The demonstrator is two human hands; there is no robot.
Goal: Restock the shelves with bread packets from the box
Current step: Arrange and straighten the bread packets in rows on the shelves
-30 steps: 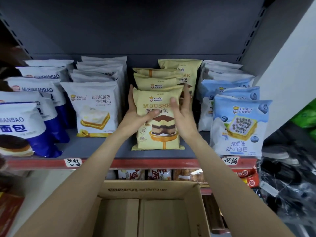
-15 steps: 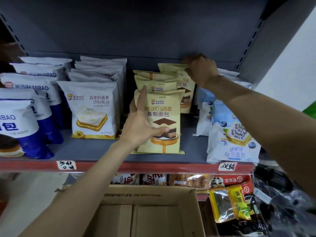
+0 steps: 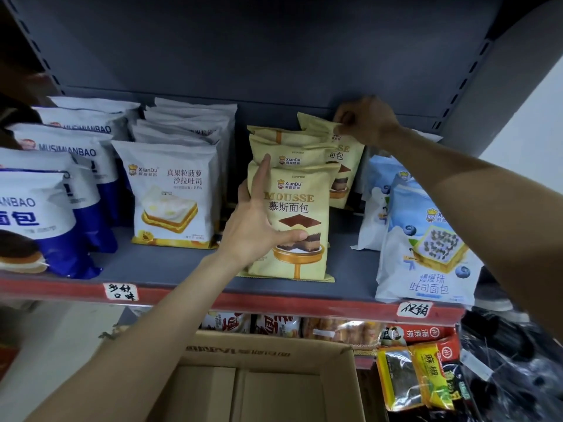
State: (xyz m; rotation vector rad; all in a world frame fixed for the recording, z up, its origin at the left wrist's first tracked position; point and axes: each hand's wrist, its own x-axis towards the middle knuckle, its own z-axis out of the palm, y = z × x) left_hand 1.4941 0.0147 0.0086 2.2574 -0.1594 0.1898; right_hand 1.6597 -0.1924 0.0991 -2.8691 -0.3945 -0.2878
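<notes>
Pinching rear mousse packet [image 3: 330,129] top: right hand [image 3: 364,120], newly off front packet [image 3: 292,223]; left hand [image 3: 256,226] steadies front. Box [image 3: 268,354] appears empty; tidying stage.

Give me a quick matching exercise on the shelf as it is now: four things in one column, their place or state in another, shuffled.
Things:
1. left hand
2. right hand
3. blueberry toast packet
4. cardboard box

States:
A. below the shelf, open
B. pinches the top of the rear mousse packet
C. stands at the shelf's right end
D. holds the front mousse packet

Pairs: 1-D, 2-B, 3-C, 4-A
</notes>
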